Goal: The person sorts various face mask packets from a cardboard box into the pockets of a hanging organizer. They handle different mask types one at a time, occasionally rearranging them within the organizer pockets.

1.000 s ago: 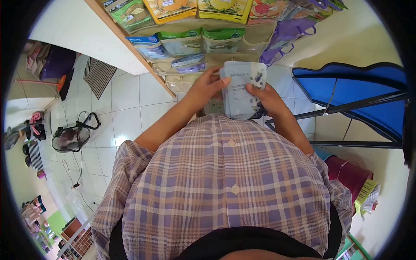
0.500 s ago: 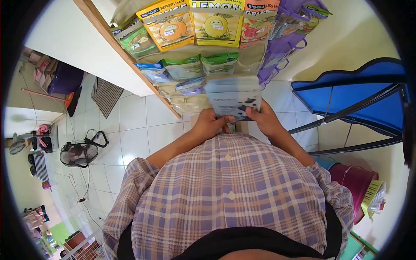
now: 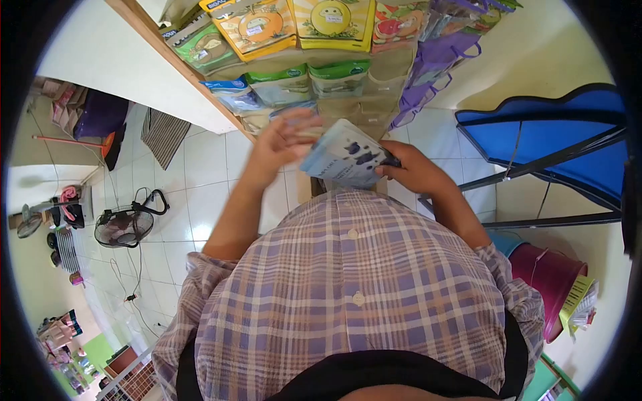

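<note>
My right hand point(image 3: 416, 168) grips a light-blue packet point(image 3: 351, 155) at its right edge, thumb on the front. The packet has dark blotches and small print I cannot read, and it is tilted in front of my shirt. My left hand point(image 3: 281, 144) is raised left of the packet, its fingers apart and blurred, with nothing visible in them. Just beyond those fingers is the lower part of a beige hanging pocket organizer point(image 3: 388, 67). A blue-topped pouch point(image 3: 234, 93) and a green-topped pouch point(image 3: 279, 85) sit in its pockets above the left hand.
Orange point(image 3: 254, 30) and yellow point(image 3: 332, 23) mask packets fill the upper pockets. Purple bags point(image 3: 438, 67) hang at the organizer's right. A blue folded panel with black legs point(image 3: 555, 144) leans at the right, above a maroon bucket point(image 3: 548, 274). A black fan point(image 3: 125, 227) and cords lie on the tiled floor.
My left hand has let go of the packet and moved up and left, its fingers spreading. The packet has turned and tilted in my right hand.
</note>
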`<action>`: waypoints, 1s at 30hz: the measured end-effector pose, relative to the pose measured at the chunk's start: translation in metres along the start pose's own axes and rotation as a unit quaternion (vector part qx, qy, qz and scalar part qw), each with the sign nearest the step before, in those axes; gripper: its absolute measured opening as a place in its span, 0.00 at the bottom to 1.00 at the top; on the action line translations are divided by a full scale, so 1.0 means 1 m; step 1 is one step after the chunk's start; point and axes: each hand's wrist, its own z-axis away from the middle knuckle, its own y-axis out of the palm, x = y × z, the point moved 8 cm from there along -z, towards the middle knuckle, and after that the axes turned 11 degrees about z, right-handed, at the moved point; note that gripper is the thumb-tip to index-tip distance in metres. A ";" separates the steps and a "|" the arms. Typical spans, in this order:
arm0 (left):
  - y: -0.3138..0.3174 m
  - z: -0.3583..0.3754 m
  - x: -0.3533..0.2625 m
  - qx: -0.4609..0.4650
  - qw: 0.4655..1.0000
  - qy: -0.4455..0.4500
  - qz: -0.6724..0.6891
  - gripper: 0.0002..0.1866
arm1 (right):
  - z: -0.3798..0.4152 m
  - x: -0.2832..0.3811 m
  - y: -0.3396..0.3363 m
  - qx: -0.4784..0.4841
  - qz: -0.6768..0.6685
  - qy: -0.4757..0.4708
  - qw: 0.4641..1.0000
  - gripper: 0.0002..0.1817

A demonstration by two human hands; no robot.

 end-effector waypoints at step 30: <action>-0.030 0.022 0.067 -0.170 0.953 -0.235 -0.082 0.23 | -0.064 -0.046 0.081 0.081 -0.601 0.117 0.787 0.15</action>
